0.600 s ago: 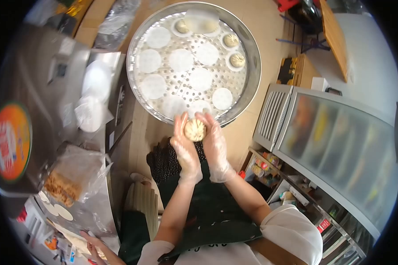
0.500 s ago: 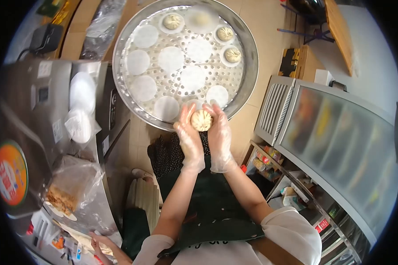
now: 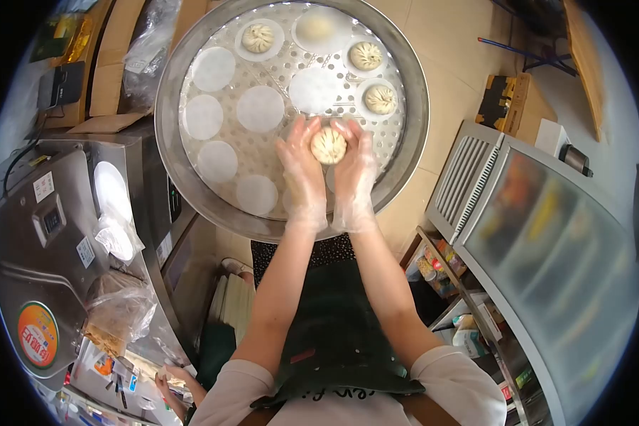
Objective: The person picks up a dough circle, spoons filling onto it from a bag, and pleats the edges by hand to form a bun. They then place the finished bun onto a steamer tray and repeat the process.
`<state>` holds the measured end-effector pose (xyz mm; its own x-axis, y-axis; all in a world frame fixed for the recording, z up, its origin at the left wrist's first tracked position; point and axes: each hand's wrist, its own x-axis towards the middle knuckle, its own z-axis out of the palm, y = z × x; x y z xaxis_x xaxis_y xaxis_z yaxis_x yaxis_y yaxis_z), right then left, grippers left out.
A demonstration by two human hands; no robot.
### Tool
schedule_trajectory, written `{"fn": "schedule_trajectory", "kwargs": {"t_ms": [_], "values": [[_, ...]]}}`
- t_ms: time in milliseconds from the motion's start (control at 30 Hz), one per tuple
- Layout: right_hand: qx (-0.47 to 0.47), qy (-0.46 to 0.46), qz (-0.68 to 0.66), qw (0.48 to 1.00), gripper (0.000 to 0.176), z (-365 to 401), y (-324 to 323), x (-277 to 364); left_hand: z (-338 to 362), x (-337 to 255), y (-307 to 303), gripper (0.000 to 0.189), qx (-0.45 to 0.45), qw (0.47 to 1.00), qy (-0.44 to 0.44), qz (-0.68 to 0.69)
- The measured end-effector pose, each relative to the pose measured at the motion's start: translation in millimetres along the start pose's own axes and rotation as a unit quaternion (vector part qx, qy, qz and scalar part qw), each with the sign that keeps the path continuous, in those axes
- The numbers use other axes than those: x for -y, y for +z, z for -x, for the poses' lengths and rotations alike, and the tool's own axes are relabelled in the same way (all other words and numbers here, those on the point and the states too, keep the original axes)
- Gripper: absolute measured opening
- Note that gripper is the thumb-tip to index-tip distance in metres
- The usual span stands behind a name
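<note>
Between my two gloved hands sits a pleated bun (image 3: 329,145), its swirl facing up. My left hand (image 3: 302,167) cups it from the left and my right hand (image 3: 356,167) from the right, both in clear plastic gloves. They are over the near half of a large round perforated metal steamer tray (image 3: 169,153). White paper rounds (image 3: 260,108) lie spread across the tray. Pleated buns rest on papers at the far left (image 3: 258,38) and at the right (image 3: 380,99). A blurred pale bun (image 3: 315,27) shows at the far edge.
Left of me stands a metal machine (image 3: 32,263) beside a counter with stacked white papers (image 3: 113,192) and a plastic bag of brown food (image 3: 117,312). A glass-front cabinet (image 3: 539,227) is at the right. Another person's hand (image 3: 177,387) shows at lower left.
Both hands have moved forward with the bun, from the tray's near rim to over its inside. The view has shifted a little.
</note>
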<state>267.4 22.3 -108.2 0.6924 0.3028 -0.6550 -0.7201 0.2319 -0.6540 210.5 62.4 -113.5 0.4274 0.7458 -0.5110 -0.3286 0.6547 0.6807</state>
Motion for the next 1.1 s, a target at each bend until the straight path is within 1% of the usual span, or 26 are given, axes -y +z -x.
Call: {"fn": "schedule_trajectory", "kwargs": {"t_ms": [100, 133, 300, 467, 533, 667, 733, 767, 800, 833, 900, 933, 1000, 1067, 1100], "values": [[0.059, -0.029, 0.022, 0.998, 0.056, -34, 28, 1, -43, -11, 9, 0.096, 0.028, 0.999, 0.039, -0.003], [0.076, -0.037, 0.012, 0.996, 0.056, -44, 34, 0, -53, -13, 12, 0.095, 0.028, 0.999, 0.041, 0.005], [0.096, -0.049, 0.038, 0.993, 0.055, -81, 45, -7, -90, -5, 15, 0.093, 0.015, 0.998, 0.058, 0.009], [0.086, -0.045, 0.061, 0.993, 0.054, -96, 45, -18, -106, 5, 7, 0.089, 0.003, 0.999, 0.053, -0.013], [0.098, -0.055, 0.070, 0.991, 0.054, -103, 42, -22, -108, 7, 9, 0.088, -0.009, 0.999, 0.047, -0.011], [0.120, -0.065, 0.109, 0.985, 0.055, -112, 34, -22, -108, 5, 6, 0.087, -0.002, 0.999, 0.052, -0.012], [0.114, -0.112, 0.135, 0.978, 0.059, -100, 34, -8, -106, -1, 3, 0.085, -0.013, 0.998, 0.056, -0.006], [0.111, -0.135, 0.147, 0.973, 0.061, -90, 32, 0, -101, -6, 0, 0.083, -0.019, 0.998, 0.057, -0.005], [0.111, -0.122, 0.186, 0.969, 0.065, -83, 20, 7, -92, -11, -2, 0.081, -0.024, 0.998, 0.057, -0.003], [0.103, -0.099, 0.190, 0.971, 0.065, -69, 16, 17, -82, -17, -6, 0.079, -0.029, 0.998, 0.058, -0.002], [0.090, -0.053, 0.196, 0.975, 0.065, -35, 10, 35, -53, -27, -16, 0.067, -0.051, 0.997, 0.049, -0.028], [0.088, -0.046, 0.207, 0.973, 0.064, -20, 3, 41, -35, -32, -24, 0.062, -0.062, 0.996, 0.047, -0.040], [0.090, -0.035, 0.230, 0.968, 0.062, 9, -18, 46, 7, -36, -47, 0.050, -0.080, 0.996, 0.040, -0.014], [0.110, -0.047, 0.238, 0.964, 0.058, 33, -38, 44, 57, -43, -74, 0.042, -0.118, 0.993, 0.018, 0.008], [0.124, -0.033, 0.251, 0.959, 0.055, 49, -42, 43, 83, -41, -98, 0.040, -0.102, 0.994, 0.027, 0.001]]}}
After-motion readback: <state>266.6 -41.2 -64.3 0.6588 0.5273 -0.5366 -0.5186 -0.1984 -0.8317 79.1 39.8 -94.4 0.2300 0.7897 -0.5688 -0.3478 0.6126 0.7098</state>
